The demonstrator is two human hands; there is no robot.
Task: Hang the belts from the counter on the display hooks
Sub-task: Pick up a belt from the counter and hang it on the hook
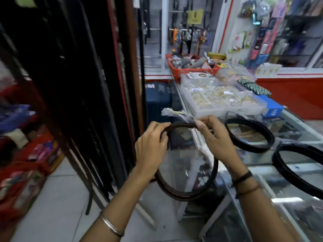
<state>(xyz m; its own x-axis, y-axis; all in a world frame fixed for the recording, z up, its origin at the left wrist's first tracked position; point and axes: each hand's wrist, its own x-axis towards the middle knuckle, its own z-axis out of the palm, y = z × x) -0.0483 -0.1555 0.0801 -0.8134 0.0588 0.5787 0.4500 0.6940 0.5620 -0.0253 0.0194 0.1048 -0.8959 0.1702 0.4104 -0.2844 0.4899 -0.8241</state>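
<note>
I see both hands up in front of me holding one coiled brown belt [187, 193] in clear plastic wrap, off the counter and over the floor gap beside it. My left hand [151, 145] is closed on the coil's upper left rim, fingers curled over the edge. My right hand [215, 137] pinches the top of the coil where the crumpled plastic tail [176, 114] sticks out. Two more coiled black belts lie on the glass counter [297, 194] to the right: one [250, 135] just behind the right hand, another [300, 168] nearer the right edge. Rack of hanging dark belts [83, 84] fills the left side. Clear bangle box [222, 100] and red basket [192, 68] sit farther back on the counter.
</note>
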